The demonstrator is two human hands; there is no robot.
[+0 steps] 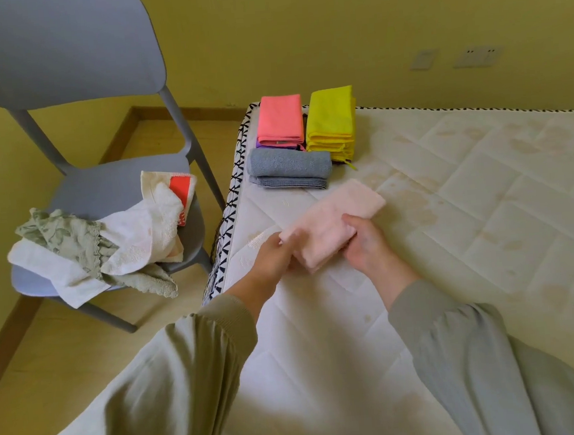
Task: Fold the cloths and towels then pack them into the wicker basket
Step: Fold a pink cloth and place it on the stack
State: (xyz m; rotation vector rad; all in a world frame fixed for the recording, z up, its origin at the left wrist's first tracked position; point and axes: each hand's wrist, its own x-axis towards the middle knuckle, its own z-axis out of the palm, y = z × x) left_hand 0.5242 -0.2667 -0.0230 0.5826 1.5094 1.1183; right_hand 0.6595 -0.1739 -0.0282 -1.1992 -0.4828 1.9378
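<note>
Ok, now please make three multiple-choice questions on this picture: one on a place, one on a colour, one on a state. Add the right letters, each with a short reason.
1. Where do the unfolded cloths lie?
A. on the chair
B. on the floor
C. in a basket

2. Which colour is the folded pile to the right of the coral cloth?
A. blue
B. yellow
C. black

3. How is the pink towel?
A. spread flat
B. folded and held
C. hanging up

1 A: they lie crumpled on the seat.
2 B: that pile is bright yellow.
3 B: the left hand and the right hand grip it, already folded.
</note>
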